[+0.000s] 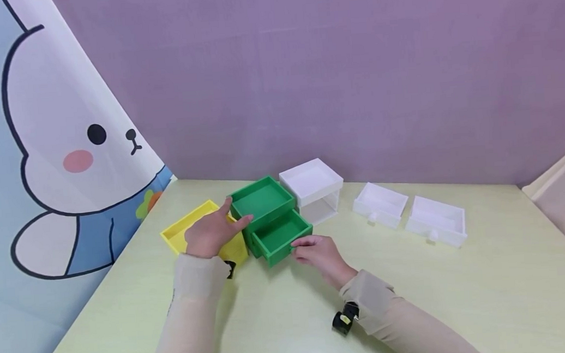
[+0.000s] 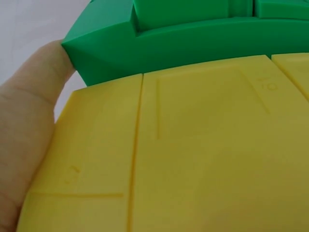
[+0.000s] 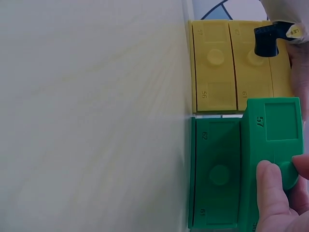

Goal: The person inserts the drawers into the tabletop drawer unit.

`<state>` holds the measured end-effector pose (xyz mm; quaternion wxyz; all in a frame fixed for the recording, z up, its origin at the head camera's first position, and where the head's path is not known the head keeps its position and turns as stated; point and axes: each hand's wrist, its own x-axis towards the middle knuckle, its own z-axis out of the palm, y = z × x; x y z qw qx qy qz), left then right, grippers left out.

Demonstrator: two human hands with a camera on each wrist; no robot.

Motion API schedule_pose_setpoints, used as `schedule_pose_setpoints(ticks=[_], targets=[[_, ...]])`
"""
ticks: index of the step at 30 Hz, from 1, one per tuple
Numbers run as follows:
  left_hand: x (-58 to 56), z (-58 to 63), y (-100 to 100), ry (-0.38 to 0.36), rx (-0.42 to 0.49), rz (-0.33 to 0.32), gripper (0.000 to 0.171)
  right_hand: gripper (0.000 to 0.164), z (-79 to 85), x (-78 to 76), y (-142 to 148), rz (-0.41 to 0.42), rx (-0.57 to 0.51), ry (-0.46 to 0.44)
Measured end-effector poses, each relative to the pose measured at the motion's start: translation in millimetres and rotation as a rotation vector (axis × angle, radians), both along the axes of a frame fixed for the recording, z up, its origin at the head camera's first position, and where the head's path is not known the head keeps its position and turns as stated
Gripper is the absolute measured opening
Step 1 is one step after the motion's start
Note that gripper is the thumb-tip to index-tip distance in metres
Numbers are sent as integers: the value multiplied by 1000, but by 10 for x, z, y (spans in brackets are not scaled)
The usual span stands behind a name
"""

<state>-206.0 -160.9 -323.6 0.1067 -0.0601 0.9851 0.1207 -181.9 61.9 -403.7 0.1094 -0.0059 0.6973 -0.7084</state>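
Note:
A small green cabinet (image 1: 262,200) stands on the table with its upper green drawer (image 1: 287,247) pulled partly out; the lower drawer (image 3: 212,159) is flush in the frame. My right hand (image 1: 320,256) pinches the round knob (image 3: 288,175) of the upper drawer between thumb and fingers. Beside it on the left is a yellow cabinet (image 1: 234,250), its drawers closed. Over that yellow cabinet lies my left hand (image 1: 210,233), with thumb and forefinger stretched out to the green cabinet's near top edge and side.
Behind the green cabinet, slightly right, stands a white cabinet (image 1: 312,181) whose front is an open hollow. Two loose white drawers, one left (image 1: 380,202) and one right (image 1: 435,220), lie on the table (image 1: 468,295) farther right. A purple wall (image 1: 330,85) rises behind.

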Motion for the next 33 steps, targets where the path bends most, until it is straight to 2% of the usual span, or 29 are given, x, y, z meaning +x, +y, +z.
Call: schedule_pose_setpoints(ticks=[18,33], targets=[[24,-5,5,7,5,-2,86,29,-88,35,81,106,-123,-56],[20,4,0,10,-5,-9,86,29,-39,-7,-9,76,-132,-38]])
